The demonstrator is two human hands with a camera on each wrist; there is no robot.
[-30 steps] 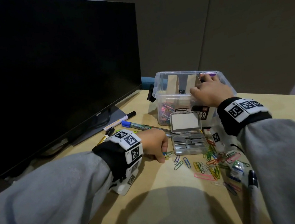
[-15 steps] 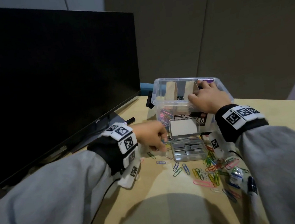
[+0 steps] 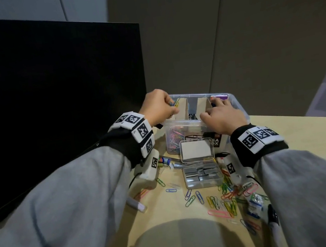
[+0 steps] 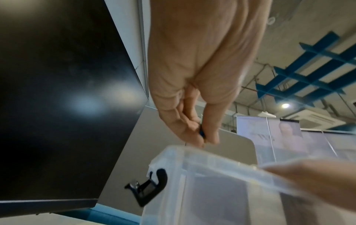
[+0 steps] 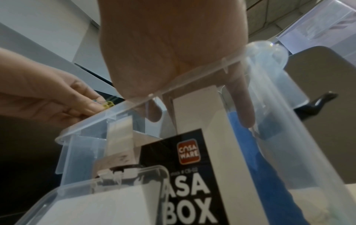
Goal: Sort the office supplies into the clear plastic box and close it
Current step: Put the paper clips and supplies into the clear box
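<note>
Black monitor (image 3: 50,101) fills left of frame, screen dark. Wooden tabletop (image 3: 171,216) lower centre. Grey wall panels (image 3: 228,30) upper right.

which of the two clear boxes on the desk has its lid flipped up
The small flat case holding metal clips, nearest the person: its lid stands up behind it. The big clear box behind has no lid on at all.
</note>
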